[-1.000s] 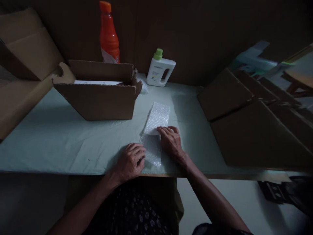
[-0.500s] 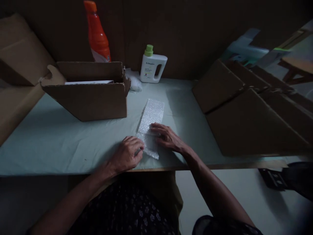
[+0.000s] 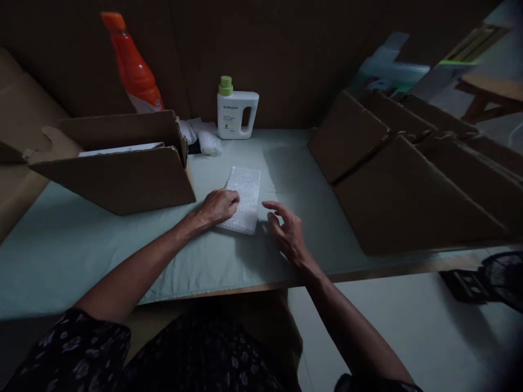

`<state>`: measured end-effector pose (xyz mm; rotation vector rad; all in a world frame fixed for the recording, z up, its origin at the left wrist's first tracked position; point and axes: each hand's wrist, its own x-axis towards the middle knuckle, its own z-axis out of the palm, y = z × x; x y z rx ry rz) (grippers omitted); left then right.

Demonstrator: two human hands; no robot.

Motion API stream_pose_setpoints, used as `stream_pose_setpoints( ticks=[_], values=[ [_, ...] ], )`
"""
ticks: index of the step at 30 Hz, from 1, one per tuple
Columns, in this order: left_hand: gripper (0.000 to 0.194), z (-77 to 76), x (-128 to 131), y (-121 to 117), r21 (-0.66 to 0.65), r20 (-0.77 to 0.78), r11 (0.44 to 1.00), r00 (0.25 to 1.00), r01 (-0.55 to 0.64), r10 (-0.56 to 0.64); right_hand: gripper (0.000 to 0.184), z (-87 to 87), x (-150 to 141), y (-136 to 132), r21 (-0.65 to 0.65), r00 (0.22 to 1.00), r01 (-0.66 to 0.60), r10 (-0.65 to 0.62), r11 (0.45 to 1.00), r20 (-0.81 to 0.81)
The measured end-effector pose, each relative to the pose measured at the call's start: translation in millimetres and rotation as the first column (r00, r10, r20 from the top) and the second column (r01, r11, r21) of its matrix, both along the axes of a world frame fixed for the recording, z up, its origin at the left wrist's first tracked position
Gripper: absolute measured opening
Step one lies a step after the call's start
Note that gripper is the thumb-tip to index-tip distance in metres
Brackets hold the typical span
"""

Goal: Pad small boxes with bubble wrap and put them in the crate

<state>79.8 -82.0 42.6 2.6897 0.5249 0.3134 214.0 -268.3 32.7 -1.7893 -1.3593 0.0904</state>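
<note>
A folded bubble-wrap packet (image 3: 244, 197) lies on the pale green table (image 3: 102, 239). My left hand (image 3: 219, 206) rests on its left edge with curled fingers pressing it down. My right hand (image 3: 286, 231) hovers just to the right of the packet, fingers spread and apart from it, holding nothing.
An open cardboard box (image 3: 118, 163) with a white item inside stands at the left. Behind it are an orange bottle (image 3: 133, 71) and a white bottle with a green cap (image 3: 235, 110). Flattened cardboard (image 3: 408, 174) leans at the right. Small wrapped bundles (image 3: 204, 141) lie near the box.
The bubble wrap has been folded over into a shorter packet farther from the table edge. My left hand moved forward onto it; my right hand came off it to the right.
</note>
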Motion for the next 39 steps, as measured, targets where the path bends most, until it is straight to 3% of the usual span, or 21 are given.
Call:
stream_pose_setpoints(
  ticks=[2,4,7,11,16,19,23,26,29,31,35,39],
  values=[
    [0.018,-6.1,3.3,1.6,0.000,0.002,1.000,1.000,0.005,-0.005,0.026,3.2,-11.2,-2.0,-0.005,0.974,-0.018,0.019,1.000,0.225],
    [0.018,-8.8,5.8,2.6,-0.004,0.010,1.000,1.000,0.002,-0.002,0.028,5.8,-21.5,0.7,-0.112,0.910,-0.103,0.139,0.988,0.390],
    [0.020,-8.4,3.6,2.8,-0.013,0.043,1.000,0.999,-0.021,0.022,0.033,4.8,-30.0,12.7,-0.293,0.832,-0.150,0.280,0.944,0.478],
    [0.038,-5.6,-26.0,-5.6,-0.013,0.155,0.999,0.987,-0.048,0.050,0.015,-0.5,-27.0,27.9,-0.328,0.808,-0.139,0.298,0.934,0.508],
    [0.048,-6.7,-76.1,-31.5,0.040,0.297,0.996,0.950,0.085,-0.094,0.016,8.3,-22.3,28.4,-0.317,0.794,-0.200,0.343,0.927,0.503],
    [0.042,-8.6,-87.7,-46.4,0.024,0.269,0.995,0.958,0.101,-0.104,0.015,21.7,-26.3,22.5,-0.362,0.795,-0.240,0.396,0.901,0.460],
    [0.025,-12.6,-91.8,-59.0,-0.106,0.311,0.994,0.950,0.013,0.020,0.020,33.5,-31.5,14.5,-0.426,0.826,-0.327,0.474,0.844,0.305],
    [0.024,-15.1,-90.9,-61.2,-0.254,0.298,0.965,0.945,-0.058,0.135,0.023,32.1,-31.8,8.1,-0.371,0.891,-0.301,0.398,0.879,0.218],
    [0.025,-15.8,-84.7,-58.3,-0.317,0.221,0.940,0.954,-0.125,0.201,0.026,26.6,-33.5,-2.1,-0.233,0.910,-0.157,0.233,0.960,0.344],
    [0.026,-16.1,-79.1,-55.7,-0.307,0.171,0.940,0.963,-0.148,0.208,0.026,22.7,-36.7,-9.7,-0.159,0.866,-0.114,0.177,0.981,0.467],
    [0.028,-17.9,-71.6,-55.4,-0.220,0.148,0.960,0.966,-0.176,0.211,0.025,12.9,-42.0,-12.1,-0.246,0.774,-0.204,0.310,0.948,0.553],
    [0.029,-15.9,-76.8,-64.7,0.010,0.257,0.972,0.941,-0.233,0.223,0.020,5.9,-34.8,3.4,-0.297,0.789,-0.232,0.358,0.926,0.500]
  ],
)
